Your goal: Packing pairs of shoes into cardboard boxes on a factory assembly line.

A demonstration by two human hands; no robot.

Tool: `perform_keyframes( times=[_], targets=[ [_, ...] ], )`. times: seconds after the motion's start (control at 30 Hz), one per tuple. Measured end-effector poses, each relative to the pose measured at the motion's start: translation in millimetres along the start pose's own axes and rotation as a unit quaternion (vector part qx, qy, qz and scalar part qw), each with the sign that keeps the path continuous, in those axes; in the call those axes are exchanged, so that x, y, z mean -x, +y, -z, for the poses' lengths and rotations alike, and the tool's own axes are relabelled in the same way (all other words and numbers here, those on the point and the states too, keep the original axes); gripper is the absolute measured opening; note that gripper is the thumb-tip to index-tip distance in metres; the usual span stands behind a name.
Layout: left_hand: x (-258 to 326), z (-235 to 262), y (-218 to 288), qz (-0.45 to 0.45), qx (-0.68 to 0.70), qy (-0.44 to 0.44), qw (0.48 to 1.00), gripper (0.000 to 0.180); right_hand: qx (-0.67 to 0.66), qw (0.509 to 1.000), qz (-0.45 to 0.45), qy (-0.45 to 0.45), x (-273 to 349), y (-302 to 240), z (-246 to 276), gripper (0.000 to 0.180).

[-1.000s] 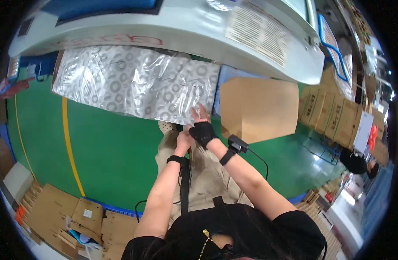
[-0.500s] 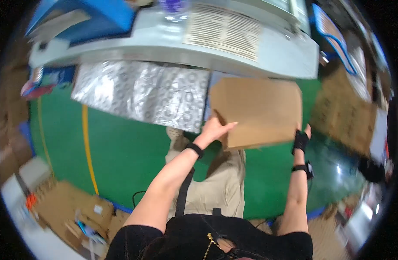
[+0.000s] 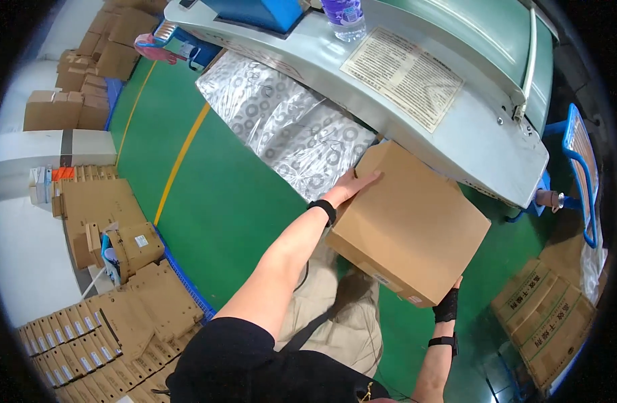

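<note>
The person holds a plain brown cardboard box (image 3: pixel 409 225) with closed flaps in front of the body, tilted so that its broad top face turns toward the camera, just beside the front edge of a long grey metal machine surface (image 3: pixel 308 50). The left hand (image 3: pixel 352 187) lies flat and open against the box's upper left edge, fingers stretched along the cardboard, with a black band on the wrist. The right hand (image 3: pixel 448 303), wearing a black fingerless glove and a black wrist strap, comes up under the box's lower right corner; most of it is hidden behind the cardboard, so how far its fingers are closed cannot be told, though it touches the box from below. The box hangs above the green floor (image 3: pixel 207 201) and over the person's beige trousers (image 3: pixel 342 316). Just left of the box, a crinkled silver plastic sheet with a ring pattern (image 3: pixel 288 127) drapes down from the machine's edge, touching the box's near corner. On the machine surface lies a large pale printed label (image 3: pixel 402 77), and near its far edge stand a clear plastic bottle (image 3: pixel 342 13) and a blue box-shaped part (image 3: pixel 261 10). A yellow line (image 3: pixel 181 161) runs across the floor. Flat brown cardboard blanks (image 3: pixel 120 309) are stacked at the lower left, more cartons (image 3: pixel 547 322) at the lower right, and a blue metal cart frame (image 3: pixel 580 161) stands at the right.
</note>
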State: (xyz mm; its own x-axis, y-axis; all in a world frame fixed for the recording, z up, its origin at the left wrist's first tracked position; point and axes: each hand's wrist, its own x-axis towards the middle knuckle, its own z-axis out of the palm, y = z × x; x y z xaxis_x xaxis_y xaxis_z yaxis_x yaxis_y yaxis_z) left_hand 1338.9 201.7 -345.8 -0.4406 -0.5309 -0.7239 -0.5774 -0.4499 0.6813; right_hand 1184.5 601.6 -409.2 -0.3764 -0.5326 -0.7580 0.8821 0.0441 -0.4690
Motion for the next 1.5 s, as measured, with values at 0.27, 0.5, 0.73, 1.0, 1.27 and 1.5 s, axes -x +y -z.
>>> perform_keyframes(
  times=[0.27, 0.5, 0.73, 1.0, 1.27, 1.5],
  targets=[
    [3.1, -13.9, -48.1, -0.029, -0.01, 0.049, 0.998, 0.09, 0.014, 1.0, 0.016, 0.002, -8.8, 1.0, 37.1, 0.064],
    [-3.0, -4.3, -17.7, 0.005, -0.022, 0.009, 1.0, 0.091, 0.113, 0.988, 0.083, 0.058, -18.2, -4.2, 50.7, 0.054],
    [25.9, 37.1, 2.0, -0.131, -0.261, 0.228, 0.929, 0.067, 0.321, 0.881, 0.003, 0.347, 62.2, -53.9, -48.1, 0.073],
    [147.7, -59.1, -5.9, -0.335, -0.404, 0.186, 0.831, 0.061, 0.522, 0.789, 0.046, 0.32, 158.7, -9.3, 84.9, 0.046],
    [208.1, -254.3, -51.3, -0.098, -0.43, -0.156, 0.884, 0.055, 0.517, 0.815, -0.161, 0.207, 300.5, 43.6, 266.1, 0.032],
    [163.3, -360.2, 16.1, -0.067, -0.412, -0.163, 0.894, 0.054, 0.789, 0.59, 0.038, 0.166, 278.6, -79.9, 327.7, 0.024]
  ],
)
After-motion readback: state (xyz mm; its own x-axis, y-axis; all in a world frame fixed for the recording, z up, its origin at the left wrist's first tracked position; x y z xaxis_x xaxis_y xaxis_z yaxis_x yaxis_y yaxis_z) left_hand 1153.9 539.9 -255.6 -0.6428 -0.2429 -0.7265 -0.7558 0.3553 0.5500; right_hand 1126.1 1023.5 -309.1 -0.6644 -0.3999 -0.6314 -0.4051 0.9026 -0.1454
